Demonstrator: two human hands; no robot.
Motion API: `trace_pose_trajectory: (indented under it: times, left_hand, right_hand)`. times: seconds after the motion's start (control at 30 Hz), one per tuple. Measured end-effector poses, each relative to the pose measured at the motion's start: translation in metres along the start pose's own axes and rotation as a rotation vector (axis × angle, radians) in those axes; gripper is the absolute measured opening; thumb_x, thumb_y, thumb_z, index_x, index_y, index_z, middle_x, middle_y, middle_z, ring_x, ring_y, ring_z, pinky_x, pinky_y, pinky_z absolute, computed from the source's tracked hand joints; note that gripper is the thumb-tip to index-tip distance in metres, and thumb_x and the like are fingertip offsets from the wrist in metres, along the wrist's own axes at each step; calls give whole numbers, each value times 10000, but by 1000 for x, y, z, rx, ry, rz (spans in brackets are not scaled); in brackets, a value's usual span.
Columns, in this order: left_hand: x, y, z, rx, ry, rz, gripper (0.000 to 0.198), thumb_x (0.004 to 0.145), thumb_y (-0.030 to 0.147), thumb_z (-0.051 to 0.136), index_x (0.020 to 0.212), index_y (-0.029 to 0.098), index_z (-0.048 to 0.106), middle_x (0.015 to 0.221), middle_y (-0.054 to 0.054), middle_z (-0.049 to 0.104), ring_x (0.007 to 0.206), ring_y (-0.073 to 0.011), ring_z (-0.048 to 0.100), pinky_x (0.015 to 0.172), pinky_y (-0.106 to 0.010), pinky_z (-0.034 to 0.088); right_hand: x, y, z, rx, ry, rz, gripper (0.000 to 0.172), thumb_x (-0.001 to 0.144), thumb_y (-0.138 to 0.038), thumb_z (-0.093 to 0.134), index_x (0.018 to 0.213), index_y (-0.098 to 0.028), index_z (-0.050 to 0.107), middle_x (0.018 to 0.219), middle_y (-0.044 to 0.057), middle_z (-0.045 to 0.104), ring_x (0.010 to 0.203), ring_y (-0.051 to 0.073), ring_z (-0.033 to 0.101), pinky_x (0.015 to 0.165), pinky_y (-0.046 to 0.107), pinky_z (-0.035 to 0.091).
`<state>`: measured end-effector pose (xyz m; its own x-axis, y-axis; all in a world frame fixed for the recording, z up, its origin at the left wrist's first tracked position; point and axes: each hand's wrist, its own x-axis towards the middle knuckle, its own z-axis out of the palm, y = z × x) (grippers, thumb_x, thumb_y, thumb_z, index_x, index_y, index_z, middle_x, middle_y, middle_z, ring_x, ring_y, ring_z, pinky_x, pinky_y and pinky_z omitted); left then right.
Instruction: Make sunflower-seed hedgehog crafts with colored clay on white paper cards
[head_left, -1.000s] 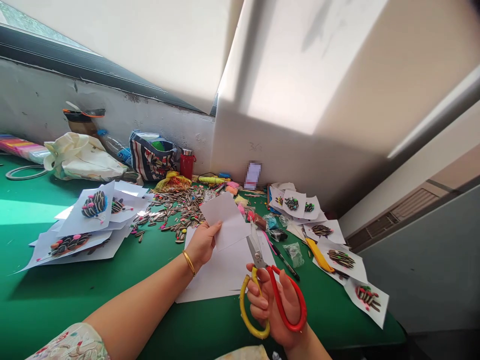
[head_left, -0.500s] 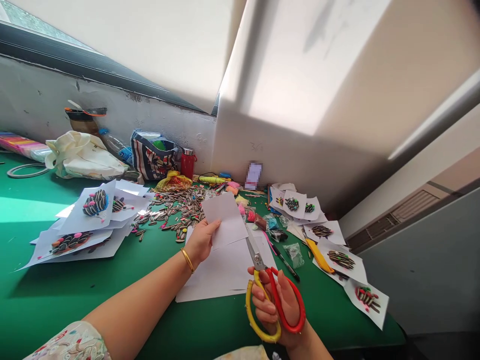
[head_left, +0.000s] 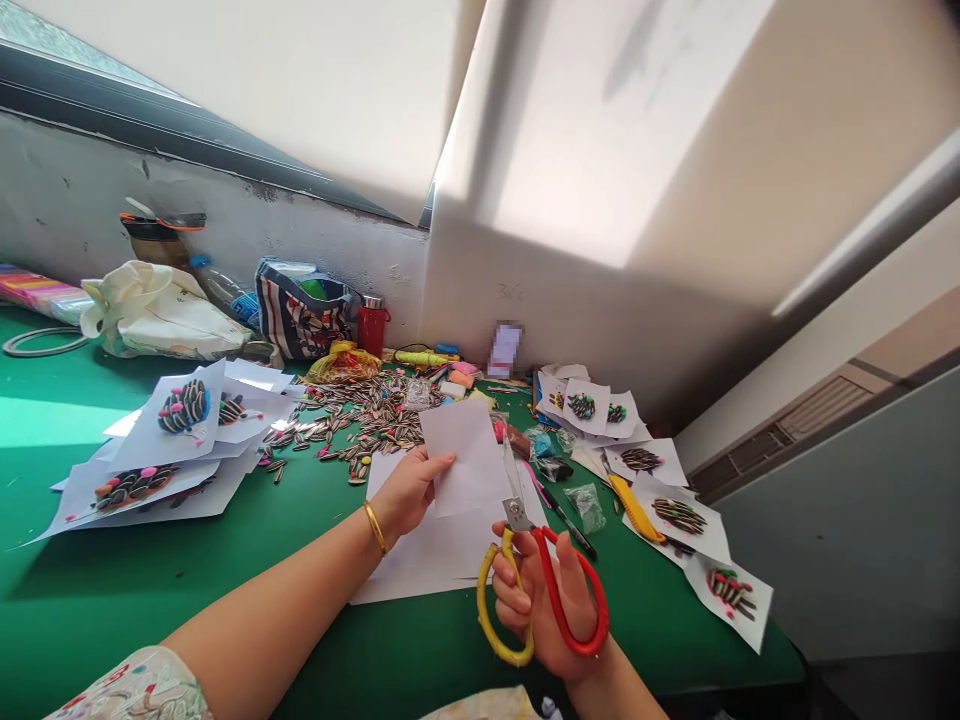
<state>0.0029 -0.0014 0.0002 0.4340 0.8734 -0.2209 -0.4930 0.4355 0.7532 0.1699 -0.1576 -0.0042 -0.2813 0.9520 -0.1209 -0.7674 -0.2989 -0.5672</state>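
Observation:
My left hand (head_left: 405, 490), with a gold bangle on the wrist, pinches a white sheet of paper (head_left: 469, 455) by its left edge and holds it above the table. My right hand (head_left: 551, 610) grips scissors (head_left: 525, 560) with one yellow and one red handle loop. The blades point up and meet the sheet's right edge. More white sheets (head_left: 442, 550) lie flat on the green table (head_left: 150, 590) under both hands.
A heap of striped sunflower seeds (head_left: 360, 420) lies behind the sheets. Paper cards with seed pictures (head_left: 172, 430) are stacked at left and more cards (head_left: 675, 510) at right. Bags (head_left: 300, 320), a red flask (head_left: 373, 325), a yellow knife (head_left: 636, 508) and pens crowd the wall side.
The scissors closed and moved up along the sheet's right edge, then the handles spread again. My left hand shifted the sheet slightly right and tilted it.

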Motion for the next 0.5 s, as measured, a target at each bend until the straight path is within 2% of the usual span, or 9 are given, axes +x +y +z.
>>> trace_pose_trajectory:
  times: [0.13, 0.23, 0.33, 0.5]
  left_hand:
    - [2, 0, -2, -6, 5, 15, 331, 688, 203, 810, 993, 126, 711, 951, -131, 769, 795, -239, 728, 695, -301, 565]
    - [3, 1, -3, 6, 19, 18, 308, 682, 200, 806, 966, 127, 714, 951, -134, 769, 808, -249, 728, 694, -309, 567]
    - [3, 2, -3, 19, 9, 8, 332, 678, 208, 806, 986, 128, 712, 964, -133, 768, 811, -247, 727, 702, -311, 570]
    - [1, -1, -4, 72, -22, -8, 398, 659, 245, 828, 1020, 133, 703, 977, -135, 762, 802, -244, 725, 697, -310, 570]
  right_hand:
    - [1, 3, -8, 44, -11, -23, 588, 835, -644, 631, 1186, -173, 622, 739, -28, 475, 491, 20, 220, 439, 147, 215]
    - [1, 4, -16, 65, -6, -25, 560, 855, -623, 624, 1182, -168, 628, 723, -30, 475, 474, 11, 213, 420, 135, 209]
    - [1, 4, -18, 73, -7, -18, 606, 846, -646, 613, 1198, -153, 624, 731, -16, 492, 483, 22, 245, 431, 152, 223]
    - [0, 1, -7, 38, 18, 16, 722, 771, -731, 620, 1218, -165, 597, 804, 14, 517, 578, 68, 360, 521, 193, 289]
